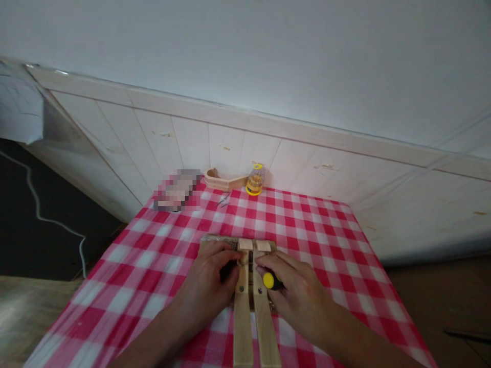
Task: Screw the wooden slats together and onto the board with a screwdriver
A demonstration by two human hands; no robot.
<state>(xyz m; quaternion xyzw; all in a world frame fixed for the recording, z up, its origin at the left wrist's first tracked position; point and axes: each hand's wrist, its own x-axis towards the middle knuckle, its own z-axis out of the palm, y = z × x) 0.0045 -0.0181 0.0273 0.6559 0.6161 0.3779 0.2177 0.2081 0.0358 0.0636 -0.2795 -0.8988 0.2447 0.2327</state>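
Two long wooden slats (251, 317) lie side by side on a flat wooden board (209, 240) on the red-and-white checked tablecloth (314, 230). My left hand (209, 289) rests beside the left slat, fingers curled and pinching something dark near the slat's far end. My right hand (303, 296) is closed around a screwdriver with a yellow-and-black handle (270, 281), its tip pointing toward the slats' far ends. What the left fingers hold is too small to name.
At the table's far edge stand a yellow screwdriver-bit holder (255, 180), a curved wooden piece (222, 180), a blurred-out object (177, 191) and small dark metal bits (223, 201). White panelled wall behind; floor drops off on both sides.
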